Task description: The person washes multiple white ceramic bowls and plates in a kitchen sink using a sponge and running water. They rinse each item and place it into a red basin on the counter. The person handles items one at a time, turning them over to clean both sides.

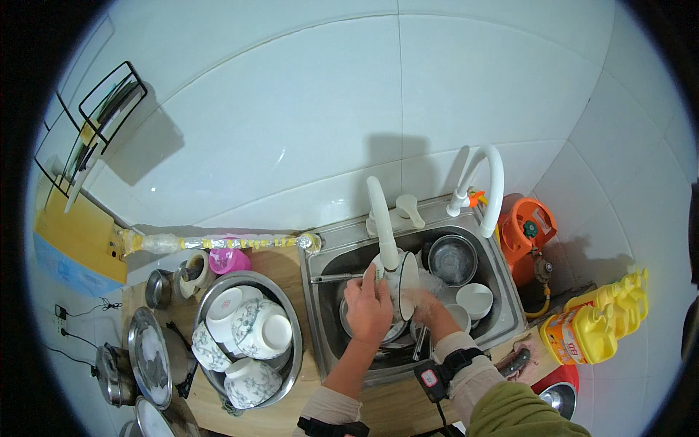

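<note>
My left hand (369, 310) grips a white bowl (409, 281) with a dark rim, tilted on its side under the white faucet (384, 229) in the steel sink (311, 306). At the bowl's mouth is my right hand (428, 310), blurred, with its fingertips partly hidden; I cannot tell whether it holds anything. Around my hands in the sink lie a round metal bowl (452, 260), a small white bowl (474, 301), another white bowl (458, 317) and a metal handle (336, 278). A plate beneath my left hand is partly covered.
Left of the sink, a steel basin (297, 333) holds several floral bowls (262, 328). A pink cup (229, 260), metal lid (148, 358) and pot (114, 377) stand beyond. An orange gas cylinder (525, 229), yellow jugs (587, 333) and a dark-handled knife (515, 362) are at right.
</note>
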`<state>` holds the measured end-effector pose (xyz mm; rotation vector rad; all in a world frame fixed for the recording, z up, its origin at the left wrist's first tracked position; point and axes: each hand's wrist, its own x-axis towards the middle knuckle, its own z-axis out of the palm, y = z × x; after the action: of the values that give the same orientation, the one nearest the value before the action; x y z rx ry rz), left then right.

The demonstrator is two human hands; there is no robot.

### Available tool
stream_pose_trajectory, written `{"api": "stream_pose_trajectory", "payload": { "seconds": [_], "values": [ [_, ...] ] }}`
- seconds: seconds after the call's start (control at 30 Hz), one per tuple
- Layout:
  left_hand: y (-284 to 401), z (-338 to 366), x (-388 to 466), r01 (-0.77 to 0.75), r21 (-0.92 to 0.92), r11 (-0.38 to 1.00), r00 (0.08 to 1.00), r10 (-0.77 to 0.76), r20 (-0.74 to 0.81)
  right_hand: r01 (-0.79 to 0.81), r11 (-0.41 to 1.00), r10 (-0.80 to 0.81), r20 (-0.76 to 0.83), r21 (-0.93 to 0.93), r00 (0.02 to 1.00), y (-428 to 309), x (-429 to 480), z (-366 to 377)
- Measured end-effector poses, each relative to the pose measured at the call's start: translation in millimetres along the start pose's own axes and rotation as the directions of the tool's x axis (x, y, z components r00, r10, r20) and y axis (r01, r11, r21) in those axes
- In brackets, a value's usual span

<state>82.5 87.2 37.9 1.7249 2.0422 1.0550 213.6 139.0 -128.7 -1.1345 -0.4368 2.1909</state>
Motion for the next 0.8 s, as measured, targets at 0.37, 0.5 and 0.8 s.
{"api": "stream_pose_trajectory", "payload": {
  "seconds": [0.37,0.5,0.8],
  "values": [
    [24,-10,-6,-0.116,0.244,0.963,0.993,0.119,0.003,-0.205,0.979,0.199,0.241,0.001,0.950,24,8,28],
    [25,-11,-9,-0.129,0.244,0.961,0.992,0.128,0.018,-0.239,0.971,0.225,0.259,0.024,0.939,39,23,22],
    [27,-16,-11,-0.105,0.198,0.975,0.994,0.100,0.032,-0.141,0.990,0.131,0.256,0.018,0.958,18,-6,16]
  ]
}}
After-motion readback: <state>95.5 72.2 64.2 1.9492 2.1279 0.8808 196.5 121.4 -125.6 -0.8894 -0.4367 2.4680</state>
